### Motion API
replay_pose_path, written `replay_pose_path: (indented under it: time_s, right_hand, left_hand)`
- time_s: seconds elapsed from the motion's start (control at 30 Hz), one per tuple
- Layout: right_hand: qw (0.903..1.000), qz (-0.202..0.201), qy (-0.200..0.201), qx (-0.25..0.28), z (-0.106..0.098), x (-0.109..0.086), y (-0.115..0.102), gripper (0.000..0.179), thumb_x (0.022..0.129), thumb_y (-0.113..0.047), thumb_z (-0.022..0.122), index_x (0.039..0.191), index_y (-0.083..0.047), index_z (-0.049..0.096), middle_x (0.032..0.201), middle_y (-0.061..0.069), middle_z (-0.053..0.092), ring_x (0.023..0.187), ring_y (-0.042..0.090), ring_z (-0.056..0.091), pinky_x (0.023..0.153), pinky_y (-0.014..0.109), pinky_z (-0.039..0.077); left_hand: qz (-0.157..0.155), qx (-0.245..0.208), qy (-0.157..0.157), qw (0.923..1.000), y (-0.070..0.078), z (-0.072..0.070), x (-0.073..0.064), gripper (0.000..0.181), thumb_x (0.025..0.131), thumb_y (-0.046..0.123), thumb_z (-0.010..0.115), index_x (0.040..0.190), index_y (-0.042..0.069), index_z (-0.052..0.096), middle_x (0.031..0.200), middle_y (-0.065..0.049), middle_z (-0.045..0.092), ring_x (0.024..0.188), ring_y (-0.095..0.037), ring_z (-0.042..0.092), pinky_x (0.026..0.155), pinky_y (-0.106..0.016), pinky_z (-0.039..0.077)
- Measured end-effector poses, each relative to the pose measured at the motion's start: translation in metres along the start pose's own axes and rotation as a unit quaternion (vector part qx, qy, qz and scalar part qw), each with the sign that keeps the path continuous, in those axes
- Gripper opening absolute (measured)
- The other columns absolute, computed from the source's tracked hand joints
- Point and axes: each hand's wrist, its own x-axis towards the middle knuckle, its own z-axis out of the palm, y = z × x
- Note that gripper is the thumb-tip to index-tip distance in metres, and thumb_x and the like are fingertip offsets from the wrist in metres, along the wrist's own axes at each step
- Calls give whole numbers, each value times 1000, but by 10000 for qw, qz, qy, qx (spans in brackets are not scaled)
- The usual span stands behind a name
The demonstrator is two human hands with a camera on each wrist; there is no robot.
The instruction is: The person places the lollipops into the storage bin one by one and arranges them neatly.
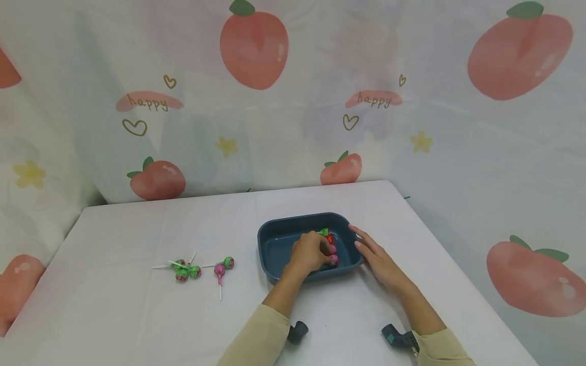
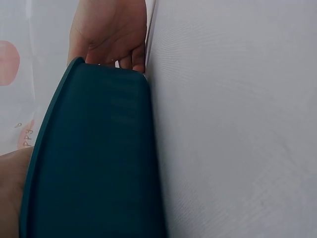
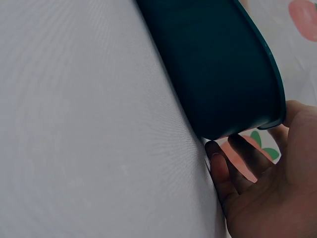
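A dark blue-green tray [image 1: 279, 223] stands on the white table. My left hand [image 1: 309, 251] reaches over its near side, fingers curled down to a pink-wrapped lollipop [image 1: 334, 260] that it seems to pinch. Other lollipops lie in a row beyond it along the tray's right end, among them a green one [image 1: 324, 232] and a red one [image 1: 330, 239]; the left hand covers part of them. My right hand [image 1: 382, 262] touches the tray's right end from outside, with its fingers fairly straight. In the right wrist view, the right thumb [image 3: 293, 110] lies at the rim.
Left of the tray, several green-wrapped lollipops [image 1: 181, 275] lie in a cluster with white sticks. Beside them are a pink lollipop [image 1: 220, 270] and another green one [image 1: 229, 262]. A patterned cloth [image 1: 293, 127] hangs behind the table.
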Motion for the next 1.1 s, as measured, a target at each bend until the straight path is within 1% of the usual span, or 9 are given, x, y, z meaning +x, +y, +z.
replay_pose_path:
  time_s: [0.17, 0.3, 0.43, 0.53, 0.67, 0.83, 1.0, 1.1]
  right_hand:
    - [9999, 52, -2, 130, 1, -2, -1, 51, 113, -42, 40, 162, -29, 35, 169, 9, 25, 153, 40, 21, 116, 64, 20]
    - [9999, 78, 7, 98, 2, -2, -2, 52, 113, -42, 40, 162, -29, 34, 169, 10, 24, 153, 41, 20, 116, 64, 21]
    - [9999, 109, 16, 45, 2, -3, -3, 52, 113, -43, 40, 162, -30, 34, 169, 10, 23, 152, 43, 20, 115, 63, 23]
    - [9999, 123, 14, 51, 2, -3, -4, 52, 113, -42, 40, 162, -30, 34, 169, 11, 23, 152, 43, 21, 115, 63, 23]
    - [9999, 128, 16, 71, 1, -2, -3, 51, 113, -39, 40, 162, -30, 34, 169, 11, 23, 152, 43, 20, 115, 63, 23]
    - [9999, 65, 53, 76, 1, -1, -1, 50, 113, -38, 41, 162, -29, 35, 169, 9, 24, 153, 40, 19, 116, 63, 21]
    - [9999, 27, 45, 93, 1, 0, 0, 50, 113, -37, 41, 162, -28, 35, 169, 9, 24, 154, 39, 18, 117, 63, 20]
    - [10000, 62, 46, 47, 2, 0, -1, 50, 113, -37, 41, 163, -28, 34, 169, 10, 24, 154, 40, 18, 116, 64, 19]
  left_hand:
    - [56, 174, 13, 9998, 2, -3, -2, 12, 81, 16, 91, 89, 18, 82, 79, 12, 72, 87, -11, 66, 93, -46, 49]
    - [60, 117, 10, 9999, 3, -7, -3, 13, 80, 19, 92, 90, 18, 83, 80, 12, 72, 86, -10, 65, 89, -42, 52]
    - [232, 64, 63, 9997, 2, -15, -4, 13, 79, 19, 93, 88, 17, 83, 81, 10, 73, 87, -12, 65, 83, -38, 55]
    - [369, 52, 105, 9993, 1, -23, -6, 15, 77, 17, 94, 87, 16, 83, 83, 9, 73, 88, -13, 66, 80, -37, 56]
    - [379, 19, 106, 9992, -3, -33, -8, 17, 76, 14, 94, 88, 15, 81, 87, 8, 73, 91, -14, 67, 80, -36, 56]
    - [366, -50, 50, 9993, -10, -39, -10, 16, 79, 13, 92, 90, 15, 81, 91, 7, 73, 92, -14, 65, 83, -37, 55]
    - [404, -231, -20, 9989, -15, -45, -14, 15, 81, 11, 90, 93, 12, 81, 90, 5, 73, 90, -16, 64, 81, -38, 55]
    - [481, -239, -37, 9985, -19, -50, -16, 15, 83, 10, 89, 95, 12, 81, 89, 6, 72, 86, -14, 63, 77, -35, 55]
